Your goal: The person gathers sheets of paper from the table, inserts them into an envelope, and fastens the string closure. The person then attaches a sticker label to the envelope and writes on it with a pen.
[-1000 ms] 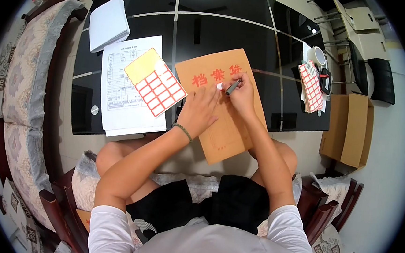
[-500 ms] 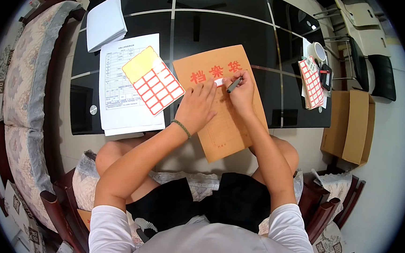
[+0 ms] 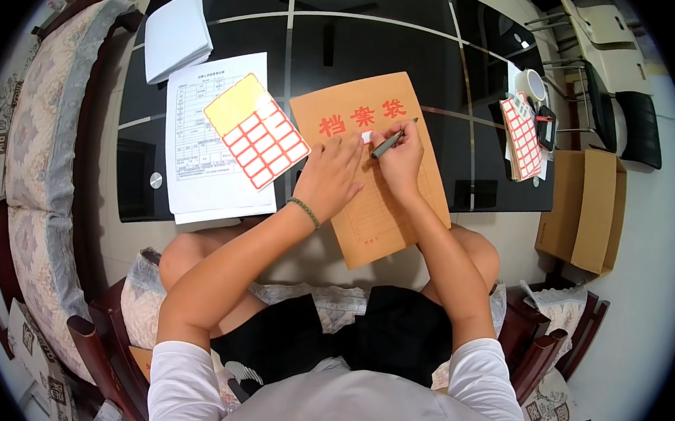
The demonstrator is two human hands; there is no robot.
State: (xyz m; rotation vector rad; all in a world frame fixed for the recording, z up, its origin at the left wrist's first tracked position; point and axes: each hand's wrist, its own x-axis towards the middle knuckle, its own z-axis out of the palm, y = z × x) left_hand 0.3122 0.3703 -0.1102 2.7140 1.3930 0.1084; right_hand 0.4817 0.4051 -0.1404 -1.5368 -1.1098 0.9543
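Observation:
A brown paper file envelope [image 3: 427,162] with large red characters lies tilted on the black table, its lower end over the front edge. My left hand [image 3: 330,171] rests flat on its left side, fingers stretched out towards a small white label [image 3: 367,137] below the red characters. Closed around a dark pen [image 3: 387,145], my right hand [image 3: 401,156] is at the label's right side; the fingers partly hide the label and the pen tip. Left of the envelope lies a sheet of red-bordered labels [image 3: 267,147], with a yellow part at its top left.
Under the label sheet is a printed form [image 3: 193,149]. A stack of white paper [image 3: 176,35] lies at the back left. On the right are a tape roll [image 3: 530,83], more red-bordered labels [image 3: 521,137] and a black-and-red item [image 3: 545,127]. A cardboard box [image 3: 599,213] stands beside the table.
The pen in my right hand has tipped over further to the right, and the hand has shifted slightly down and left. My left hand has stayed nearly in place on the envelope.

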